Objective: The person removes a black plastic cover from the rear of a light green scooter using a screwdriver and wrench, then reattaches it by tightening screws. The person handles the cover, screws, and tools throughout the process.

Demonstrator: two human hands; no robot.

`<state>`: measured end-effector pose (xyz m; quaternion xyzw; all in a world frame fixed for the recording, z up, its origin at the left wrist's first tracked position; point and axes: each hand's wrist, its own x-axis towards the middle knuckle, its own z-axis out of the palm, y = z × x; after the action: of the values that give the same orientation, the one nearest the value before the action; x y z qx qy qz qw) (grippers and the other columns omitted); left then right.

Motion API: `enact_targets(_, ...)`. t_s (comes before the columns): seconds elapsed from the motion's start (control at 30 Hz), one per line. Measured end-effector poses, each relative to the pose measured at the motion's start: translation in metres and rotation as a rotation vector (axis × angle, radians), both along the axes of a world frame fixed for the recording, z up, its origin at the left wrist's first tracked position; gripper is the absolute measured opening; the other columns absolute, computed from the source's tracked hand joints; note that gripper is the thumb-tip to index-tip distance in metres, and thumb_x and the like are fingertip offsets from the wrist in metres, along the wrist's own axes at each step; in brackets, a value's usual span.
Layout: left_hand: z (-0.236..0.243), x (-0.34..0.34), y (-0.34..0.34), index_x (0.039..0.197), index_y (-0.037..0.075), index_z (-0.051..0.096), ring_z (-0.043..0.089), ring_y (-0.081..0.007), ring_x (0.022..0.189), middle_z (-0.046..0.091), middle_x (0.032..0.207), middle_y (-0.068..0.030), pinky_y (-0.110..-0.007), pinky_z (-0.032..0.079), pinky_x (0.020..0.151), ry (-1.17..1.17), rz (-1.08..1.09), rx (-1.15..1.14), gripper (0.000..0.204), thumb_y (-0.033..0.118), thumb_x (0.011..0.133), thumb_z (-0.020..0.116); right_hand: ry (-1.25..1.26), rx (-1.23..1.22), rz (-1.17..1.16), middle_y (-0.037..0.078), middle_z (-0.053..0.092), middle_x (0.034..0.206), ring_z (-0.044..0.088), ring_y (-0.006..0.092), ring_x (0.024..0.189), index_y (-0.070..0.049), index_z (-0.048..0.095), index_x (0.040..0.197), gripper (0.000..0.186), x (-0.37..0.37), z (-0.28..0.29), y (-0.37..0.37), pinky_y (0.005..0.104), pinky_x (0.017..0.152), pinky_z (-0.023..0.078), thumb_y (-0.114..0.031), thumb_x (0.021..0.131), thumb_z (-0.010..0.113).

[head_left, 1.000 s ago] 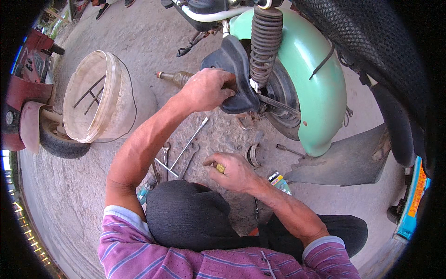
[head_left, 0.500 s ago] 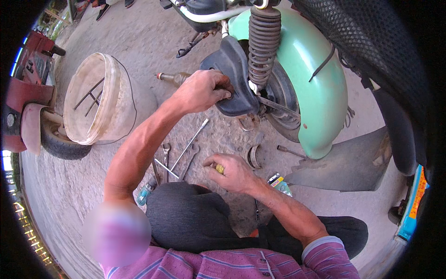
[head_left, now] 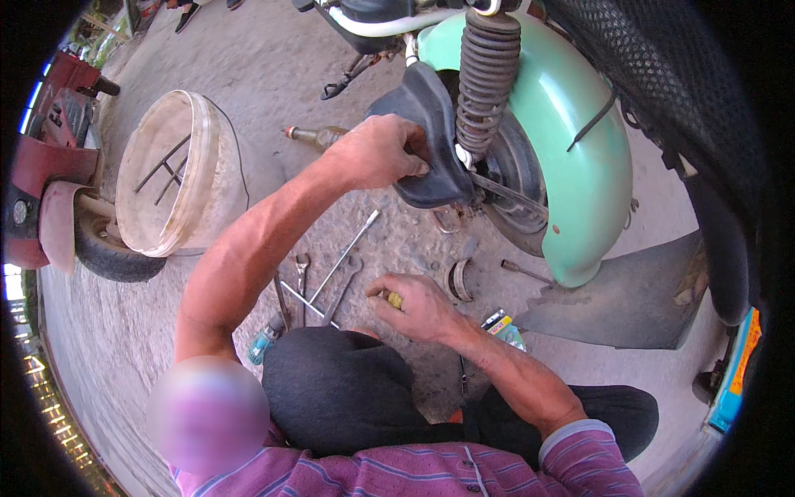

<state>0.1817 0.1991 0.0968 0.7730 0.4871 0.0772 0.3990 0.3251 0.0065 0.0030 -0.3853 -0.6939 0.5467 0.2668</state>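
My left hand [head_left: 385,155] is at a black plastic cover [head_left: 435,137] beside the motorcycle's rear wheel. Its fingers are pinched together against the cover's face, and whatever sits between them is hidden. Lower down, above the ground, my right hand [head_left: 418,308] is curled around a small yellow lumpy thing [head_left: 395,300], which shows between thumb and fingers. A grey coil spring shock absorber [head_left: 489,74] stands right of the cover. Behind it curves a mint-green mudguard [head_left: 592,157].
Left of my knee lie a T-handle wrench [head_left: 346,255], spanners [head_left: 302,277] and a teal-capped bottle [head_left: 265,340]. A metal ring [head_left: 458,280], a blister pack [head_left: 503,327] and a dark rubber sheet [head_left: 625,298] are to the right. A white bucket [head_left: 203,174] stands near a red vehicle [head_left: 50,195].
The view has shifted slightly, moving the motorcycle right in the picture. My left fingers have changed their pose a little at the cover; the right hand keeps its hold on the yellow thing.
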Motion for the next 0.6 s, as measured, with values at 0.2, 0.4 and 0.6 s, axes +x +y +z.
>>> enact_targets(0.2, 0.002, 0.010, 0.002, 0.111, 0.003, 0.075, 0.075, -0.0337, 0.097, 0.078, 0.100, -0.0171, -0.045, 0.057, 0.084, 0.235, -0.044, 0.096, 0.036, 0.023, 0.083, 0.081, -0.040, -0.027, 0.024, 0.019, 0.075, 0.101, 0.075, 0.0346, 0.094, -0.002, 0.072, 0.113, 0.028, 0.003, -0.005, 0.000, 0.0437, 0.084, 0.057, -0.023, 0.095, 0.070)
enact_targets(0.4, 0.013, 0.011, 0.018, 0.112, 0.006, 0.076, 0.075, -0.0367, 0.099, 0.078, 0.100, -0.0173, -0.048, 0.057, 0.086, 0.516, -0.052, 0.149, 0.050, 0.038, 0.076, 0.090, -0.002, -0.024, 0.021, 0.019, 0.075, 0.100, 0.075, 0.0355, 0.093, -0.002, 0.072, 0.112, 0.028, -0.005, -0.004, 0.006, 0.0438, 0.083, 0.057, -0.024, 0.095, 0.069)
enact_targets(0.6, -0.006, -0.008, -0.007, 0.108, 0.001, 0.077, 0.077, -0.0313, 0.089, 0.078, 0.093, -0.0175, -0.044, 0.058, 0.081, 0.336, 0.140, 0.219, 0.053, 0.043, 0.078, 0.090, -0.098, -0.065, 0.107, 0.021, 0.075, 0.102, 0.075, 0.0377, 0.096, -0.003, 0.072, 0.112, 0.029, -0.008, -0.018, -0.014, 0.0445, 0.084, 0.057, -0.026, 0.095, 0.068)
